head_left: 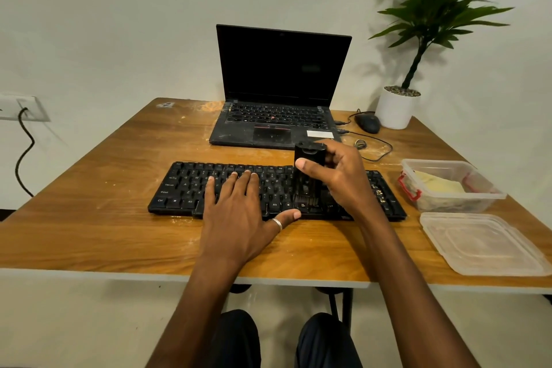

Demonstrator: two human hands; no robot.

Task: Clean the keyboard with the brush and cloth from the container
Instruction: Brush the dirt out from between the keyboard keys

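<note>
Right grip [343,182] clasps brush [307,187] over keyboard [185,187].

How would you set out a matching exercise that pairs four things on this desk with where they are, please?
Things:
1. black brush
2. yellow cloth
3. clear plastic lid
4. black computer mouse

Places:
A. beside the white plant pot
B. gripped in the right hand, on the black keyboard
C. inside the clear plastic container
D. flat on the wooden table, next to that container

Pairs: 1-B, 2-C, 3-D, 4-A
</note>
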